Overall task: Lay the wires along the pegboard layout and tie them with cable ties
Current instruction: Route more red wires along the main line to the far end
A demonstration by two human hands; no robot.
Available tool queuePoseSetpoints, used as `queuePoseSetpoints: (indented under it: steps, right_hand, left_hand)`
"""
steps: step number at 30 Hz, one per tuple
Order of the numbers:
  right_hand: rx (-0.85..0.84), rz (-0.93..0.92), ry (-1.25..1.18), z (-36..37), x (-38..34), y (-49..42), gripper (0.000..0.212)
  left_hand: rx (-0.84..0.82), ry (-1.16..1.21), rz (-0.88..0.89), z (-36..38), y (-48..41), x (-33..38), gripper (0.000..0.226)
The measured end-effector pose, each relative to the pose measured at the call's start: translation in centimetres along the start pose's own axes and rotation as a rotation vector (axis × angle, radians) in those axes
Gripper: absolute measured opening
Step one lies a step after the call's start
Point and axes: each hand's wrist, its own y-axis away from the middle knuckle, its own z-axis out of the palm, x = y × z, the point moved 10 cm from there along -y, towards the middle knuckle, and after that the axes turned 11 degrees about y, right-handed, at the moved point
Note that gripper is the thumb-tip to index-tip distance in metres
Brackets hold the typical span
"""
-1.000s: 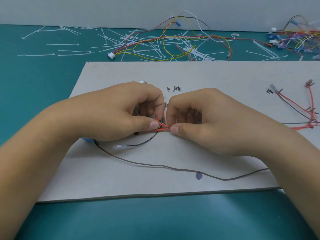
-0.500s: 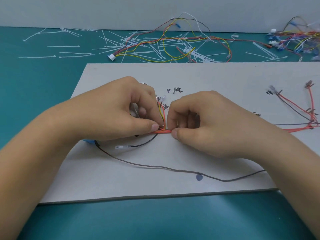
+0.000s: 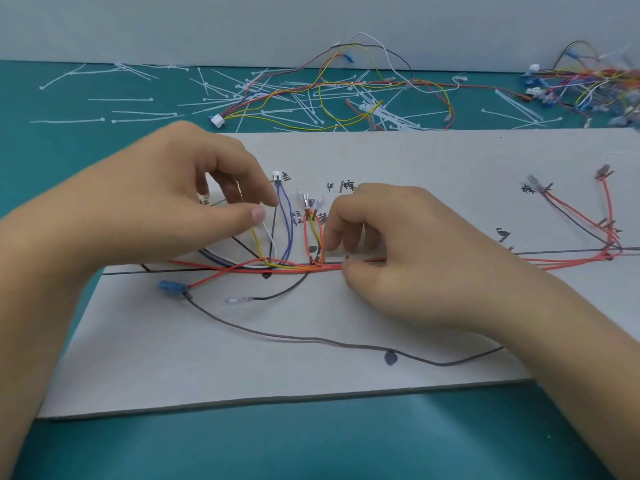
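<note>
Brown wire lay slack across near part of board. Right hand pinched wire bundle along drawn black line. Left hand hovered above, fingers relaxed, grasping nothing. Loose cable ties scattered beyond.

Bright, even light, probably from overhead, leaves faint soft shadows beneath the left hand and wires. The table blurs and bends toward its far right corner.
</note>
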Motion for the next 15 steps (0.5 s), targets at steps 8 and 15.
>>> queuePoseSetpoints:
  steps: [8, 15]
  right_hand:
    - [0.104, -0.043, 0.013, -0.8, -1.1, 0.2, 0.018]
    - [0.079, -0.105, -0.072, -0.4, -1.2, 0.1, 0.016]
  left_hand:
    - [0.025, -0.001, -0.041, -0.8, 0.1, -1.2, 0.019]
    - [0.053, 0.021, -0.079, -1.0, 0.2, -1.5, 0.021]
